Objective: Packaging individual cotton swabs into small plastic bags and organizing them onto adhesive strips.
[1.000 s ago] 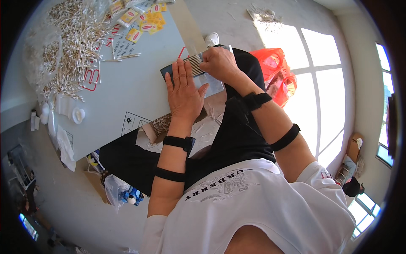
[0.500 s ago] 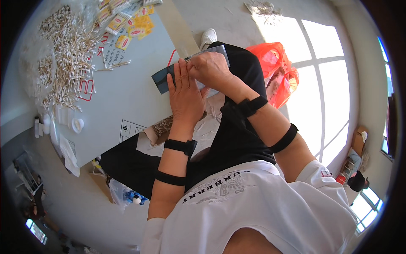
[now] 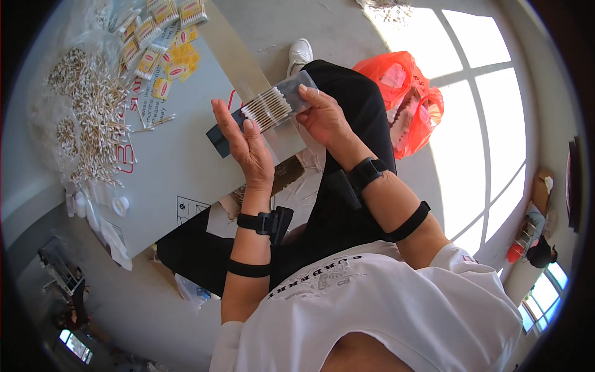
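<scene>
A clear plastic bag (image 3: 299, 84) holds a flat row of cotton swabs (image 3: 268, 110) above the table's near edge. My right hand (image 3: 325, 118) grips the bag's right end, thumb on top and fingers beneath. At the other end of the row is my left hand (image 3: 248, 149), its fingers stretched out and thumb raised beside the swab tips; whether it touches the bag I cannot tell. Behind the left hand a dark flat strip (image 3: 218, 141) lies on the table, partly covered by that hand.
Loose swabs (image 3: 93, 118) lie heaped on a plastic sheet on the grey table (image 3: 167, 167). Filled swab packs (image 3: 149, 62) and yellow cards (image 3: 181, 61) are at the far left. An open carton (image 3: 285, 180) sits near my lap. A red plastic bag (image 3: 396, 80) stands right of my leg.
My hands have drawn apart, uncovering the row of swabs in the clear bag. My right hand moved to the bag's right end; my left hand turned and lifted its fingers.
</scene>
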A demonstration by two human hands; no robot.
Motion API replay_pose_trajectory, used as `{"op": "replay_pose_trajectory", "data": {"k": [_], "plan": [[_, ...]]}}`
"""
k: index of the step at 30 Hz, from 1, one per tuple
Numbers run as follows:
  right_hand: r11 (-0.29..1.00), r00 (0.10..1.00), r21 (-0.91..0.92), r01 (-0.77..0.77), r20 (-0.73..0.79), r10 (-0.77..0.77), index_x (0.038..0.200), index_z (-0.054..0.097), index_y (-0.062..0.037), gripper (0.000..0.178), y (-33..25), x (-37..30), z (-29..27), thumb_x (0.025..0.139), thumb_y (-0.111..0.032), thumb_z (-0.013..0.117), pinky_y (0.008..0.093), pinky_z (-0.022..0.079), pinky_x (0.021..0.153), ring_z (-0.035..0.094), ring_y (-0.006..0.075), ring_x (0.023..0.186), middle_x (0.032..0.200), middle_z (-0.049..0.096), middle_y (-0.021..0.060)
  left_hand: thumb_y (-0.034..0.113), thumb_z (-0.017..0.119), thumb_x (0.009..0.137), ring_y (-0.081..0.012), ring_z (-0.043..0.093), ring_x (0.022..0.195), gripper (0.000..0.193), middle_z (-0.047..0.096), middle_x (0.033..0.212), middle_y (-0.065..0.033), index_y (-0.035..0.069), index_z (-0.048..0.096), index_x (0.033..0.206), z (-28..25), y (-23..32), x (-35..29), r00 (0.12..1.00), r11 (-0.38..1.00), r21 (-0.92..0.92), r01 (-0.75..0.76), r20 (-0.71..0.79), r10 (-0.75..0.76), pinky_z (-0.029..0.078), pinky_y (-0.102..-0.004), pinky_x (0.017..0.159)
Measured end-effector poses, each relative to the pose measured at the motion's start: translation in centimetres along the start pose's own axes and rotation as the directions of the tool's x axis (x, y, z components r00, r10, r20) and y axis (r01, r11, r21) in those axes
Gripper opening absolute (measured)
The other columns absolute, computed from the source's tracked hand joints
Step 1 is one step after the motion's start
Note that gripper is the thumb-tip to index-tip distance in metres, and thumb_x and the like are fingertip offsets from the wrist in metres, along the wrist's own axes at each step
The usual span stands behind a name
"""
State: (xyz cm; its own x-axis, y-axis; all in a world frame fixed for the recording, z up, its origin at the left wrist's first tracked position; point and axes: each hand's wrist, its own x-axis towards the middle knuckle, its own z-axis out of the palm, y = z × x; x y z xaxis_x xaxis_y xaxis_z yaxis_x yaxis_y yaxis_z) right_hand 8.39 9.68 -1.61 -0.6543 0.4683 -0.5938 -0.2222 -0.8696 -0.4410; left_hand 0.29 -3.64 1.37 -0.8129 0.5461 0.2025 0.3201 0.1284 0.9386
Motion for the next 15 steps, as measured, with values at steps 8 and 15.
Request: {"op": "replay_pose_trajectory", "data": {"k": [8, 15], "plan": [[0.997, 0.999, -0.058, 0.041, 0.016, -0.04, 0.082, 0.071, -0.0048, 0.013, 0.9, 0.8, 0.1, 0.087, -0.017, 0.074, 0.0209, 0.033, 0.047, 0.048, 0.0052, 0.056, 0.07, 0.063, -0.0016, 0.033, 0.038, 0.105, -0.0311, 0.015, 0.148, 0.061, 0.015, 0.159, -0.0193, -0.002, 0.02, 0.151, 1.1, -0.5, 0.5, 0.999, 0.988, -0.153, 0.033, -0.026, -0.038, 0.014, -0.042, 0.119], [0.982, 0.996, -0.174, 0.075, -0.025, -0.08, 0.083, 0.071, -0.0041, 0.012, 1.0, 0.4, 1.1, 0.085, -0.015, 0.074, 0.0209, 0.034, 0.047, 0.049, 0.0047, 0.053, 0.069, 0.065, -0.001, 0.037, 0.035, 0.105, -0.0308, 0.019, 0.146, 0.065, 0.019, 0.157, -0.0237, -0.004, 0.017, 0.151, 1.6, 0.1, 0.9, 0.998, 0.986, -0.152, 0.065, 0.016, -0.063, 0.014, -0.0405, 0.119]]}}
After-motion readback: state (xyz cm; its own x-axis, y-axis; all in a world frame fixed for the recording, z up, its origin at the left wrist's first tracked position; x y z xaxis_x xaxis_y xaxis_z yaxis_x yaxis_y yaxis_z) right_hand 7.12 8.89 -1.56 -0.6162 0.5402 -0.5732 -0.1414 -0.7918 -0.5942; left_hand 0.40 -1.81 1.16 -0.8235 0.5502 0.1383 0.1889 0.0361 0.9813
